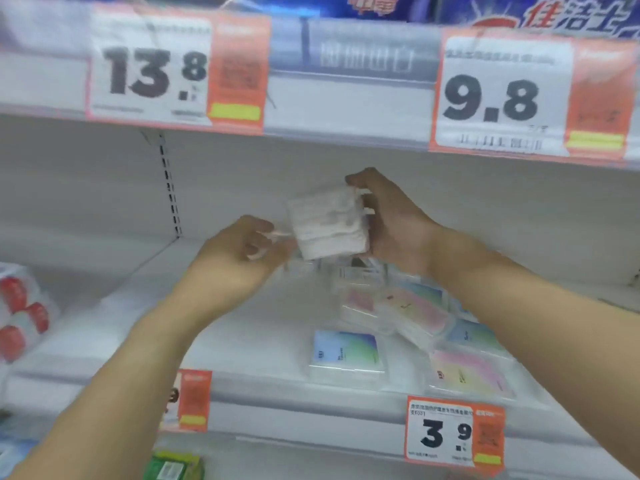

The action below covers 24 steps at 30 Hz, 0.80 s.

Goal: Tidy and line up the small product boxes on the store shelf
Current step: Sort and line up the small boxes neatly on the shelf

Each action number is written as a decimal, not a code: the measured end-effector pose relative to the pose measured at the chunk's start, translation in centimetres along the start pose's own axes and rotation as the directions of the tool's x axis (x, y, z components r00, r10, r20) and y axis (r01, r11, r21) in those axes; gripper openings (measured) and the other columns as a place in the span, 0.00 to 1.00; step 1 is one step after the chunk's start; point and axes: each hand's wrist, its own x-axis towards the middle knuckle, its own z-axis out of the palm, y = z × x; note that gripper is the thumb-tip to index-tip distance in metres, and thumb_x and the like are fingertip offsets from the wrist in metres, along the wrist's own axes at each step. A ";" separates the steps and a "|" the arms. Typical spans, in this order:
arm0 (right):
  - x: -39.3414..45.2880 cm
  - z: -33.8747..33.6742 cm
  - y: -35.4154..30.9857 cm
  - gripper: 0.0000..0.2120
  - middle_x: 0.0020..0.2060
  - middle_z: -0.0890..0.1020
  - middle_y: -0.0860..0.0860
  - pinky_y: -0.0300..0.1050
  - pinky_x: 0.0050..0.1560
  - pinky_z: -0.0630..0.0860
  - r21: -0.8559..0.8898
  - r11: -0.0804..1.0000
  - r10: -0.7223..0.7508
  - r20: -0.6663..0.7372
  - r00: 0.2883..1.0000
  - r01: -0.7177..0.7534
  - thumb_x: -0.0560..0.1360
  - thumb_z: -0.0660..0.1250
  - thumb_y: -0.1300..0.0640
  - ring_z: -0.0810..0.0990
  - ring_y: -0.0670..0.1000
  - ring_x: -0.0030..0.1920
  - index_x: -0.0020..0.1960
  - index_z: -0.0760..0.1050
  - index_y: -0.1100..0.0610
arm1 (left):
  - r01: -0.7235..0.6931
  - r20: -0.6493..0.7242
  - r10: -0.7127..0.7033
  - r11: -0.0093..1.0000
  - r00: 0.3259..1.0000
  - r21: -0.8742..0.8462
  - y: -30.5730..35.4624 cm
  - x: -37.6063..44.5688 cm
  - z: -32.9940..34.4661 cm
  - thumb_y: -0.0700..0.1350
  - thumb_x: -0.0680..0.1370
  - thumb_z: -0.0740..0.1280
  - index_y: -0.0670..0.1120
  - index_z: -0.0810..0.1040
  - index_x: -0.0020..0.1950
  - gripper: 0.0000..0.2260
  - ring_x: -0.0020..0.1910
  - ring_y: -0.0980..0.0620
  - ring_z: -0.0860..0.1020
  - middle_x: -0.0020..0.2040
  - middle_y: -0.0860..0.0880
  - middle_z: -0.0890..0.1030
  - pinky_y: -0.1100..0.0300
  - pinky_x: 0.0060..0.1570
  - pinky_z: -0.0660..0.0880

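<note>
My right hand [391, 223] grips a small clear box of white contents [327, 223], lifted above the white shelf [263, 341] near its middle. My left hand [239, 258] hovers just left of that box with fingers loosely spread, fingertips near its lower left corner; contact is blurred. Several flat clear boxes with pastel labels lie on the shelf below: a blue-green one [346, 353] near the front edge, a pink-yellow one [467, 374] to its right, and a loose, skewed pile [401, 310] behind them.
An upper shelf edge carries price tags 13.8 [152, 72] and 9.8 [495, 98]. A 3.9 tag [446, 434] hangs on this shelf's front rail. Red-and-white packs [20, 313] sit at the far left. A green pack [173, 467] shows on the shelf below.
</note>
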 end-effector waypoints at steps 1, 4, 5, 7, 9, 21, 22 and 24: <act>0.4 1.8 0.2 0.11 0.42 0.77 0.55 0.46 0.44 0.76 -0.043 0.999 -0.011 0.011 1.000 0.012 0.72 0.67 0.49 0.77 0.55 0.42 0.47 0.79 0.55 | 0.023 0.021 -0.027 0.979 0.999 0.204 -1.3 -0.1 -1.6 0.65 0.71 0.68 0.55 0.74 0.62 0.24 0.59 0.50 0.76 0.58 0.53 0.78 0.56 0.54 0.73; 2.4 7.7 1.1 0.13 0.45 0.82 0.56 0.45 0.42 0.80 -0.181 0.983 -0.030 0.040 0.999 0.037 0.66 0.72 0.50 0.79 0.53 0.40 0.49 0.86 0.51 | 0.096 0.115 -0.215 0.770 0.970 0.630 -5.3 -1.5 -5.6 0.70 0.65 0.66 0.56 0.69 0.70 0.36 0.67 0.43 0.69 0.68 0.47 0.70 0.49 0.66 0.69; 3.2 9.5 1.8 0.18 0.46 0.84 0.54 0.49 0.43 0.83 -0.210 0.977 -0.036 0.005 0.999 0.037 0.62 0.75 0.48 0.82 0.53 0.42 0.52 0.85 0.51 | 0.101 0.138 -0.253 0.742 0.958 0.662 -6.4 -2.1 -6.5 0.68 0.65 0.68 0.56 0.68 0.71 0.38 0.68 0.43 0.69 0.71 0.47 0.68 0.48 0.67 0.68; 4.7 12.9 3.6 0.21 0.49 0.84 0.51 0.42 0.39 0.81 -0.232 0.968 -0.125 -0.107 0.986 0.097 0.61 0.79 0.51 0.83 0.50 0.43 0.53 0.82 0.50 | 0.128 0.114 -0.270 0.736 0.956 0.665 -8.0 -2.9 -8.1 0.64 0.67 0.71 0.56 0.66 0.73 0.36 0.68 0.43 0.70 0.72 0.47 0.65 0.46 0.66 0.69; 5.1 15.6 5.7 0.20 0.50 0.80 0.49 0.35 0.33 0.74 -0.281 0.940 -0.243 -0.143 0.960 0.196 0.64 0.79 0.56 0.80 0.45 0.41 0.53 0.77 0.51 | 0.190 0.051 -0.306 0.703 0.951 0.686 -8.9 -3.2 -9.4 0.64 0.69 0.69 0.55 0.64 0.74 0.36 0.68 0.39 0.68 0.71 0.43 0.63 0.45 0.67 0.68; 2.9 12.5 5.2 0.15 0.48 0.80 0.48 0.42 0.47 0.77 -0.788 0.588 -0.133 0.124 0.983 0.179 0.71 0.75 0.54 0.82 0.53 0.48 0.56 0.78 0.53 | 0.324 -0.099 -0.336 0.725 0.937 0.608 -8.2 -2.0 -10.4 0.67 0.75 0.53 0.51 0.65 0.74 0.32 0.72 0.37 0.58 0.74 0.38 0.62 0.44 0.69 0.59; 4.1 10.5 4.5 0.13 0.50 0.80 0.48 0.39 0.48 0.73 -0.875 0.453 -0.234 0.068 0.970 0.170 0.71 0.73 0.54 0.80 0.52 0.49 0.55 0.79 0.53 | 0.278 -0.110 -0.263 0.775 0.958 0.567 -7.6 -1.8 -9.7 0.67 0.74 0.55 0.50 0.68 0.72 0.32 0.71 0.37 0.62 0.72 0.39 0.65 0.45 0.68 0.62; 6.3 6.3 3.3 0.14 0.55 0.78 0.51 0.39 0.51 0.70 -0.960 0.272 -0.323 -0.032 0.946 0.060 0.72 0.71 0.54 0.77 0.52 0.56 0.58 0.78 0.53 | 0.140 -0.066 -0.124 0.853 0.990 0.503 -6.0 -1.6 -8.0 0.65 0.70 0.55 0.50 0.74 0.67 0.31 0.66 0.40 0.68 0.67 0.43 0.73 0.48 0.65 0.68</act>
